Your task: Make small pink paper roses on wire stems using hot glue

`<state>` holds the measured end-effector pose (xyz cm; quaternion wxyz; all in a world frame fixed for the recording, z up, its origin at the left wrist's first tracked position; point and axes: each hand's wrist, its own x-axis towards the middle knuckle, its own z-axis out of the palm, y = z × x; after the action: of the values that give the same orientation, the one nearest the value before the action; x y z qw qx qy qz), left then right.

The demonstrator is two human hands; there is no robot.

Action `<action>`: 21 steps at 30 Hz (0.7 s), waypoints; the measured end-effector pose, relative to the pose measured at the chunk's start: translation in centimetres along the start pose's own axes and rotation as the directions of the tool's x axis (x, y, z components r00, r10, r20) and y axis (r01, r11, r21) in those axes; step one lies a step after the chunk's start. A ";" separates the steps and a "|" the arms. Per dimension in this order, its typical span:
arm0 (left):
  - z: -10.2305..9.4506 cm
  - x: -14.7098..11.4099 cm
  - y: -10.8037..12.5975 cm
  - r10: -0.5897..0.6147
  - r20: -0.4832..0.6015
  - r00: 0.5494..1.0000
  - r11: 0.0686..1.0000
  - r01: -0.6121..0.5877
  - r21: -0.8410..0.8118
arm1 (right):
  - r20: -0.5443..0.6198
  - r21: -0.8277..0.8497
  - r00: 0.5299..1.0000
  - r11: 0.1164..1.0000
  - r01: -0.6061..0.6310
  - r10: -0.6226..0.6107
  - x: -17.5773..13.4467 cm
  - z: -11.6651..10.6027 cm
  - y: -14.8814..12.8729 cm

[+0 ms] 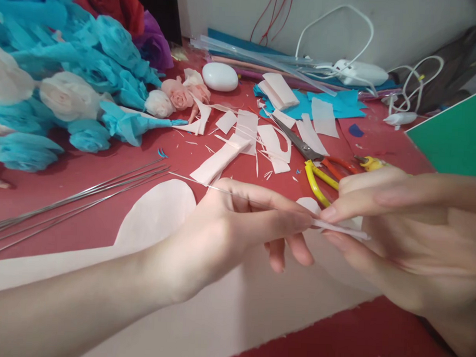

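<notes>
My left hand (236,220) pinches a thin metal wire (194,180) that runs back over the hand toward the left. Around the wire's right end is a narrow roll of pale pink crepe paper (347,231). The thumb and forefinger of my right hand (396,225) close on this paper roll, just beside my left fingertips. Beneath both hands lies a large pale pink paper sheet (202,312) with a rounded lobe at its far edge. Scissors (302,141) with red and yellow handles rest beyond my right hand, their handles partly hidden by it.
Several loose wires (85,196) lie at the left. Blue paper flowers (121,54) and white ones (71,95) fill the back left. Pink paper scraps (223,157) scatter across the red table (318,342). A white oval object (220,76), a power strip (361,72) and a green board (458,134) stand farther back.
</notes>
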<state>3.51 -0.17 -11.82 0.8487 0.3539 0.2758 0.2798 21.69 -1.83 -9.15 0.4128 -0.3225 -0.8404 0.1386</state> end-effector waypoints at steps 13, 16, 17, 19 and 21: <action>-0.4 0.0 -0.2 -0.011 0.043 0.999 0.999 0.013 -0.032 | 0.061 0.035 0.995 0.996 -0.076 0.074 -0.4 -0.2 -0.3; -0.4 -0.1 -0.2 -0.016 0.042 0.999 1.000 0.017 -0.025 | 0.054 0.037 0.991 0.991 -0.127 0.125 -0.5 -0.1 -0.5; -0.4 -0.1 -0.2 -0.018 0.041 0.999 0.999 0.019 -0.025 | 0.047 0.056 0.983 0.982 -0.180 0.178 -0.5 -0.1 -0.6; -0.3 -0.1 -0.2 -0.017 0.041 0.999 1.000 0.018 -0.025 | 0.048 0.102 0.966 0.961 -0.257 0.253 -0.4 0.0 -0.7; -0.3 -0.2 -0.1 -0.016 0.037 0.999 1.000 0.017 -0.021 | 0.042 0.099 0.967 0.962 -0.255 0.252 -0.3 0.0 -0.7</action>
<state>3.24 -0.21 -12.02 0.8597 0.3477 0.2600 0.2692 21.58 -2.56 -9.02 0.3955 -0.4035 -0.7899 0.2385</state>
